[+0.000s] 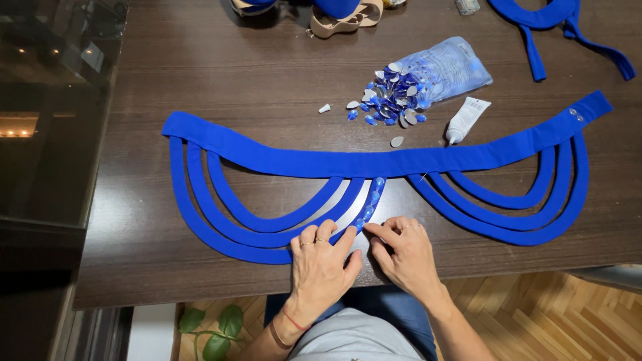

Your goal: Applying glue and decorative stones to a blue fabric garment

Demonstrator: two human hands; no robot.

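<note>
The left hand (321, 264) lies flat, fingers spread, pressing the blue strips of the belt (374, 162) to the bench (200, 67). Its index fingertip touches the lowest gem (360, 224) on the centre strip (372, 200). The right hand (406, 257) meets it from the other side, index and thumb drawn together at that same gem, pinching or nudging it; which one I cannot tell. A row of gems runs up the strip to the wide band. To seat a gem well, it seems best to keep the strip flat and taut and press straight down, in line with the row. Farther off lie loose gems (388, 107) spilling from a clear bag (445, 67), and a white tube (467, 119) just beside them.
</note>
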